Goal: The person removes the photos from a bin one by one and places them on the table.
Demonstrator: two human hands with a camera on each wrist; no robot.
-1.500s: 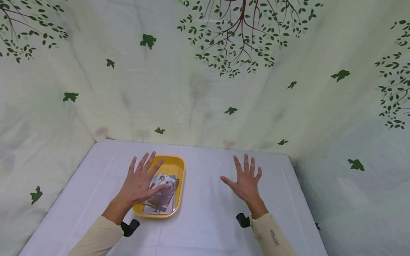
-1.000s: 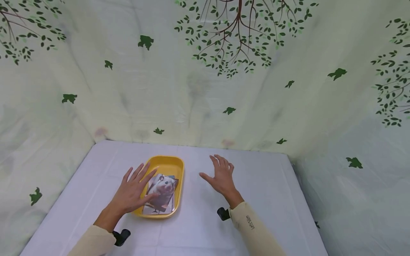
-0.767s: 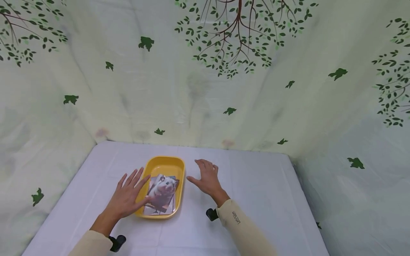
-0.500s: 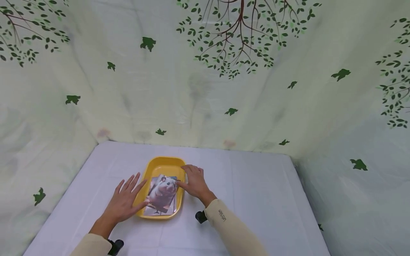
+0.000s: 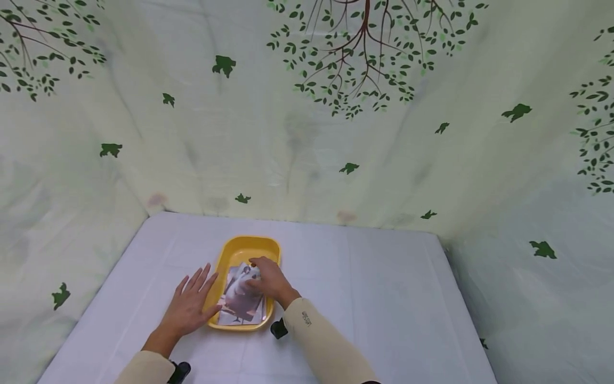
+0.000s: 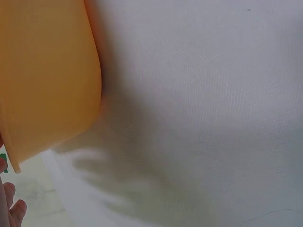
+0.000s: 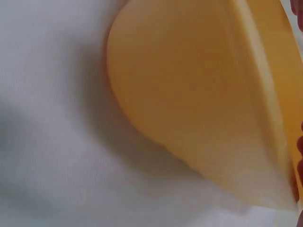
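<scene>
A yellow tray point(image 5: 245, 244) stands on the white table, with a small stack of picture cards inside. On top lies a card point(image 5: 242, 303) printed with a pale, furry animal. My left hand point(image 5: 188, 308) is at the tray's left rim, fingers straight and spread, thumb reaching over the edge. My right hand point(image 5: 270, 280) is over the tray's right side, above the top card. Its thumb and fingers stand apart, and it covers part of the picture; contact is hard to tell. Both wrist views show mostly the tray's outer wall point(image 6: 47, 71), with fingertips point(image 7: 299, 146) at the frame edges.
A white cloth covers the table point(image 5: 384, 298). Behind and beside it hangs a pale curtain point(image 5: 297, 133) with printed leaves and branches. A black wrist camera point(image 5: 279, 328) sits below the right hand, close to the tray's lower right corner.
My right hand has moved left from over the table's right side to above the cards, its fingers bending. My left hand has drawn back and down from over the tray to its left rim.
</scene>
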